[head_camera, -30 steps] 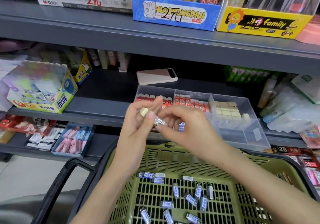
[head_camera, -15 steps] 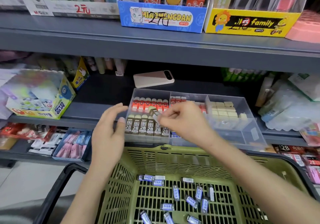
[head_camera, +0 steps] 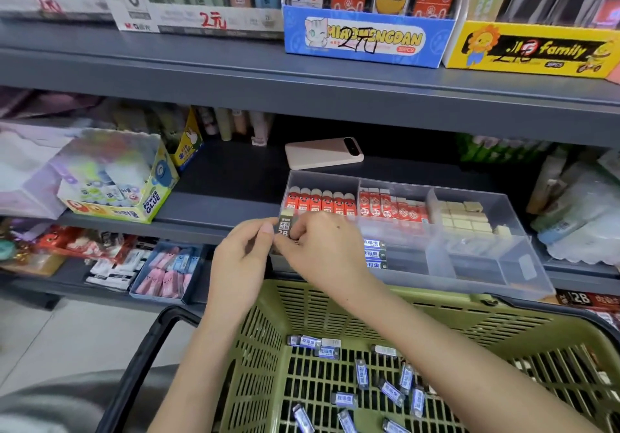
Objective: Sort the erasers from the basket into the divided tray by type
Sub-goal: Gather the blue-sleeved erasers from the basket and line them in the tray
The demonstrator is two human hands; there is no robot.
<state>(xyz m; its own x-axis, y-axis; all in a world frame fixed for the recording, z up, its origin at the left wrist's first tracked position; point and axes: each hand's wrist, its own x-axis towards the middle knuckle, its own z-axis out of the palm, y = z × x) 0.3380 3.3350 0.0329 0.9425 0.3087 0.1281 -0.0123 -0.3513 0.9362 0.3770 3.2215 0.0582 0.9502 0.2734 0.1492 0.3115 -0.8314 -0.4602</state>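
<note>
Head view: a 2B eraser (head_camera: pixel 284 226) is pinched upright between the left hand (head_camera: pixel 240 258) and the right hand (head_camera: pixel 322 248), at the divided tray's (head_camera: pixel 486 265) near-left corner. Blue-labelled erasers (head_camera: pixel 362 370) are scattered in the basket (head_camera: pixel 261 348) below the wrists.

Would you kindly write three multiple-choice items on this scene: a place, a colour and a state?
1. Where does the phone lie?
A. on the shelf behind the divided tray
B. on the floor
C. on a chair

2. What colour is the basket?
A. red
B. green
C. white

3. The 2B eraser is:
A. on the floor
B. on the phone
C. pinched by the left hand and right hand

Answers: 1 A, it lies beyond the tray's back wall; 2 B, its mesh is olive green; 3 C, both hands' fingers close on it.
</note>
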